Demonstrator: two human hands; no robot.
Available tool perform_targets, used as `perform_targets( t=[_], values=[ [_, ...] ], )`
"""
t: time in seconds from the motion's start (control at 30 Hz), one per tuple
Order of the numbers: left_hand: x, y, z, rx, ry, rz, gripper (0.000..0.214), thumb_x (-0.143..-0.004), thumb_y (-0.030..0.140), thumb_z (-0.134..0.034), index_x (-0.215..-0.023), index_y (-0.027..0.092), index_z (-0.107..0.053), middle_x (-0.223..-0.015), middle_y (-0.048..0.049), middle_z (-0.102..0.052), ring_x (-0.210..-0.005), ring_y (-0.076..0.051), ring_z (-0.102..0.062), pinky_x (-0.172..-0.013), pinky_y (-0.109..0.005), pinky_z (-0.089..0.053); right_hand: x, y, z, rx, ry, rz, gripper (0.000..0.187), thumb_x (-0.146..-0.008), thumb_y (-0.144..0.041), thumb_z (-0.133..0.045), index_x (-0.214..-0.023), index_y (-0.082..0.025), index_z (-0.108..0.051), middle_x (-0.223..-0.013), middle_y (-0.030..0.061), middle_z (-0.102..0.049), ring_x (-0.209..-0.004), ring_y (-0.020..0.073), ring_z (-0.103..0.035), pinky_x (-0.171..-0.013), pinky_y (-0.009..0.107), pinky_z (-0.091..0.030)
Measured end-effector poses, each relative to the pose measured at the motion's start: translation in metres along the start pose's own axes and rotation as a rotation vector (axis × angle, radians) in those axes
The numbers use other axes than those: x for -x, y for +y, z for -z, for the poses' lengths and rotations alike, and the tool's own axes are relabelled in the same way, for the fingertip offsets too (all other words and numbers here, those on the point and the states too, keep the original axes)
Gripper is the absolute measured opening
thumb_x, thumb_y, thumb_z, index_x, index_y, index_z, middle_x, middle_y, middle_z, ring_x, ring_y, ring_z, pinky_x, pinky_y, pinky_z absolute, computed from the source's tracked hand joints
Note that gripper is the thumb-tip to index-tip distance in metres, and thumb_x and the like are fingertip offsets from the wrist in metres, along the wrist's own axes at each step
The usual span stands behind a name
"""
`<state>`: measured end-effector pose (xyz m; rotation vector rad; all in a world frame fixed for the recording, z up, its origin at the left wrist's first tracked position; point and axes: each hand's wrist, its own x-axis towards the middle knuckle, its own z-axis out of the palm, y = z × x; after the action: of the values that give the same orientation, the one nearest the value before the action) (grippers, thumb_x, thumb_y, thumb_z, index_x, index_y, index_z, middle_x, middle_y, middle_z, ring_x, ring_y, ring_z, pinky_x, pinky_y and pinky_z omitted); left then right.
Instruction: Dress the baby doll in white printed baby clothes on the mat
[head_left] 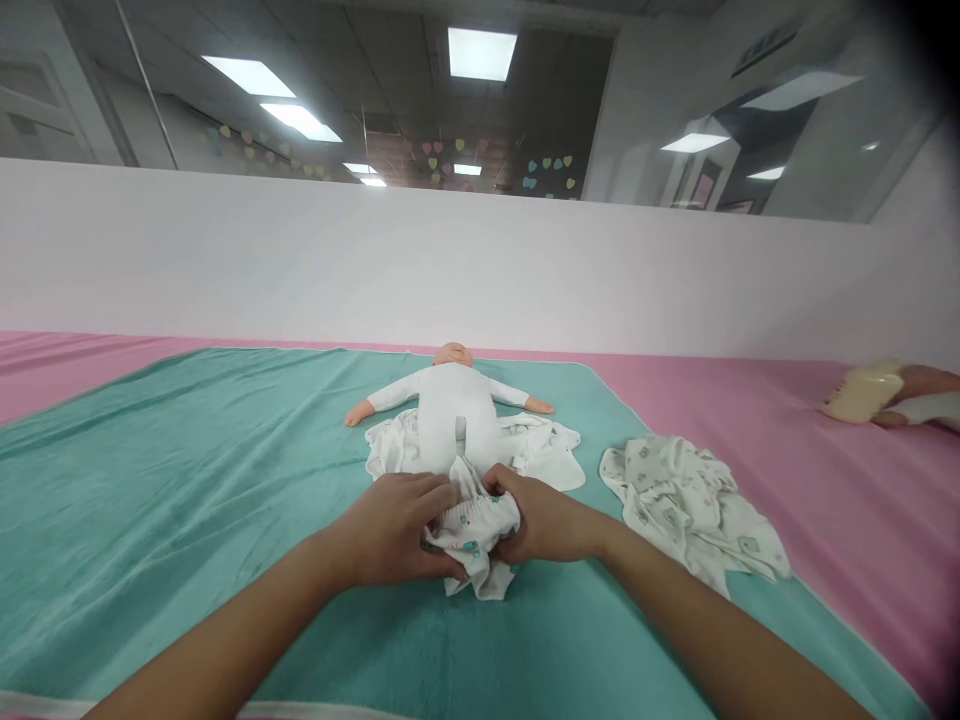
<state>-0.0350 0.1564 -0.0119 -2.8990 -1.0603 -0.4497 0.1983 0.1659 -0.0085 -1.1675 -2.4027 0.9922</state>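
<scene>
- Low white wall panel [450, 270]: runs across the far side, beyond the bedding, and bounds the reach forward.
- Smooth pink sheet [705, 400]: shows along the far edge and down the right side.
- Teal cloth blanket with a pale hem [187, 500]: lies over the pink sheet, spreading widely to the left of the arms, where there is more room for sideways movement.
- White-bodied baby doll [442, 420]: lies with its head by the blanket's far edge, arms spread; its long axis points straight toward the person, between the two hands.
- Crumpled off-white cloth heap with small printed motifs [690, 500]: sits to the right, just beyond the right forearm, narrowing that side.
- Spread white garment [544, 450]: shows on both sides of the doll's lower body.
- Left hand [390, 530]: grips the bundle's left side, fingers above and thumb below.
- Right hand [536, 515]: clamps the bundle's right side; both hands are about equally near it.
- Bunched white fabric bundle with coloured prints and a gathered edge [480, 520]: sits between the hands, at the doll's near end; its folds hide whether it encloses any of the doll.
</scene>
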Motion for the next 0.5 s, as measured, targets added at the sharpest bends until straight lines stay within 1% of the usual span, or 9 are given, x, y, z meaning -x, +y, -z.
perform_targets(
  t=[0.07,0.13,0.23,0.4,0.5],
  values=[
    [-0.002,0.001,0.0,-0.001,0.039,-0.002,0.044,-0.067,0.057,-0.065,-0.079,0.018,-0.049,-0.082,-0.0008,-0.056,-0.075,-0.017,-0.051,-0.063,-0.029,-0.031,-0.001,0.002,0.0,-0.001,0.028,0.009,0.049,-0.058,-0.027,-0.072,-0.096,-0.022,-0.041,-0.087,-0.0034,-0.052,-0.075,0.0128,-0.047,-0.058,0.021,-0.035],
    [-0.003,0.004,-0.001,0.009,0.061,-0.003,0.041,-0.066,0.051,-0.07,-0.079,0.018,-0.049,-0.087,-0.0019,-0.056,-0.08,-0.019,-0.05,-0.068,-0.03,-0.032,-0.003,0.003,-0.002,0.003,0.055,0.015,0.048,-0.057,-0.025,-0.072,-0.094,-0.022,-0.041,-0.085,-0.0041,-0.05,-0.074,0.0119,-0.045,-0.058,0.021,-0.034],
    [-0.004,0.01,-0.002,0.047,0.051,-0.006,0.032,-0.067,0.039,-0.07,-0.077,0.018,-0.048,-0.086,-0.0011,-0.056,-0.079,-0.018,-0.049,-0.071,-0.031,-0.032,-0.004,0.004,-0.003,0.018,0.079,0.026,0.049,-0.055,-0.024,-0.073,-0.091,-0.022,-0.04,-0.083,-0.005,-0.049,-0.072,0.0111,-0.042,-0.057,0.02,-0.033],
    [-0.003,0.017,-0.005,0.127,0.006,0.009,0.019,-0.07,0.025,-0.064,-0.075,0.018,-0.047,-0.081,0.0002,-0.056,-0.07,-0.015,-0.048,-0.061,-0.027,-0.031,-0.002,0.006,-0.006,0.039,0.121,0.079,0.047,-0.055,-0.023,-0.074,-0.086,-0.021,-0.039,-0.08,-0.0057,-0.047,-0.069,0.0097,-0.039,-0.056,0.019,-0.03],
    [-0.002,0.016,-0.015,0.154,0.048,-0.077,0.017,-0.07,0.019,-0.061,-0.075,0.018,-0.046,-0.083,-0.0008,-0.057,-0.07,-0.015,-0.049,-0.057,-0.026,-0.029,0.002,0.008,-0.012,0.073,0.186,0.129,0.038,-0.062,-0.022,-0.068,-0.082,-0.021,-0.036,-0.077,-0.0056,-0.046,-0.066,0.0089,-0.037,-0.056,0.02,-0.029]
  ],
)
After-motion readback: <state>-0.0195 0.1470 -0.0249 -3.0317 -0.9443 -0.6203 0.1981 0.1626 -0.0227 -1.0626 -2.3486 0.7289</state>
